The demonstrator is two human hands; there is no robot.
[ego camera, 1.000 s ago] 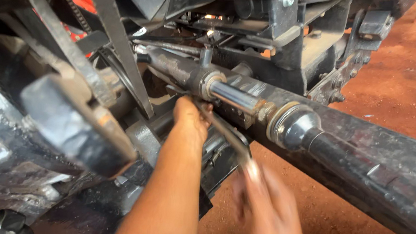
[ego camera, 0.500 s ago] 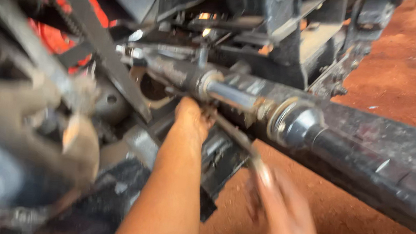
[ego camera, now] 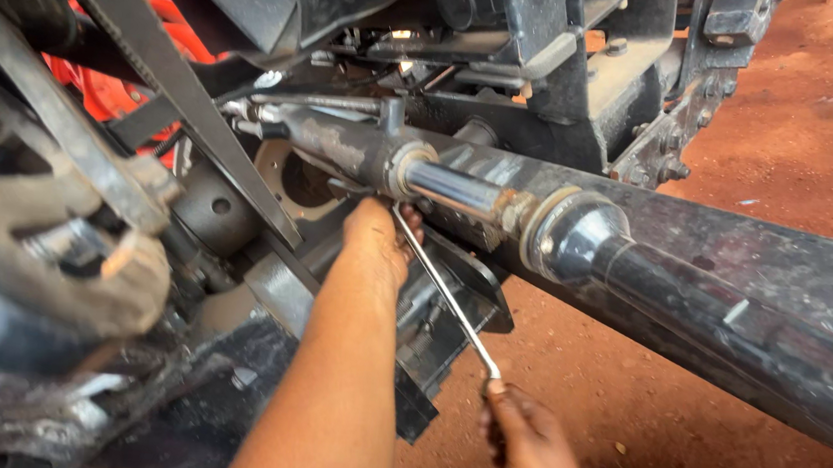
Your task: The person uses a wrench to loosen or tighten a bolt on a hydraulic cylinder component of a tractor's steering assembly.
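From the head camera, the person's left hand (ego camera: 376, 236) reaches up under a machine and presses against the underside of a steel cylinder (ego camera: 344, 147), just below the point where its shiny rod (ego camera: 456, 189) comes out; the fingers are tucked behind the metal, so whether they are closed on anything cannot be told. The right hand (ego camera: 524, 439) sits lower and nearer the camera, closed around the bottom end of a slim metal wrench (ego camera: 446, 297). This wrench runs slantwise from that grip up to the left, and its upper end meets the machine right beside the left hand, under the cylinder; the exact fitting it sits on is hidden. The two hands are well apart, one at each end of the tool. The rod leads right into a rounded silver collar (ego camera: 572, 240), which joins a thick dark beam (ego camera: 761, 314) crossing to the right edge. To the left, a flat steel bar (ego camera: 178, 93) slants across, with red bodywork (ego camera: 138, 89) behind it and grimy cast parts (ego camera: 63, 253) in the foreground. Beneath everything lies red earth ground (ego camera: 809, 108).
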